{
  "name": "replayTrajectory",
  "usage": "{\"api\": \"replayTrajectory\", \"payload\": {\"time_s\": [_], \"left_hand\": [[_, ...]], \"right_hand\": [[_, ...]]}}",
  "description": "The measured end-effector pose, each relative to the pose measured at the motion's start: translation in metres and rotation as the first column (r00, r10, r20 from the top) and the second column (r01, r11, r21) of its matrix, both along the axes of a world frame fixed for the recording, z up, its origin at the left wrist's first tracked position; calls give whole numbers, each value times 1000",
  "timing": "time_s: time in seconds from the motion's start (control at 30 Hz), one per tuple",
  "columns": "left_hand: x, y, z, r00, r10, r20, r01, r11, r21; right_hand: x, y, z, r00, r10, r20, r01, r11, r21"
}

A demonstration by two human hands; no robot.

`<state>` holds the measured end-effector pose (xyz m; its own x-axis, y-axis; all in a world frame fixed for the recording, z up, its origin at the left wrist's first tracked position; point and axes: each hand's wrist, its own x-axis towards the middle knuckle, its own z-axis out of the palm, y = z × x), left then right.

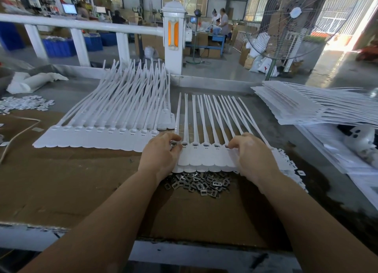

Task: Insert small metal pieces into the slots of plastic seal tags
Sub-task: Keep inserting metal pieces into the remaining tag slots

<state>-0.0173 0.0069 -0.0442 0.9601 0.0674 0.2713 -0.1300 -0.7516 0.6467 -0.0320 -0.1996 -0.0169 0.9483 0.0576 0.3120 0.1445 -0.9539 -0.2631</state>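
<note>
On the counter (pixel 81 191) far left lies a scatter of small white caps (pixel 24 103), too many to count. Next, a finished strip of ten white seal tags (pixel 98 137) rests atop more strips. My left hand (pixel 160 153) curls over the working strip (pixel 204 158), fingers pinching one metal piece (pixel 173 143) at its leftmost slot. Four slots show between my hands. Below, a heap of metal pieces (pixel 200 182), uncountable. My right hand (pixel 253 154) arches, fingers bent, pressing the strip's right end. Far right, one stack of unfilled strips (pixel 302 105).
</note>
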Motion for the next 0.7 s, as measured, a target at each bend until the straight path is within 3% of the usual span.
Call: {"api": "replayTrajectory", "payload": {"time_s": [0.3,0.7], "left_hand": [[-1,0,0,1000,-13,15,13,1000,-14],[-1,-1,1,1000,-12,14,12,1000,3]], "right_hand": [[-19,5,1,991,84,106,-96,990,105],[-47,7,9,936,320,-148,-317,947,47]]}}
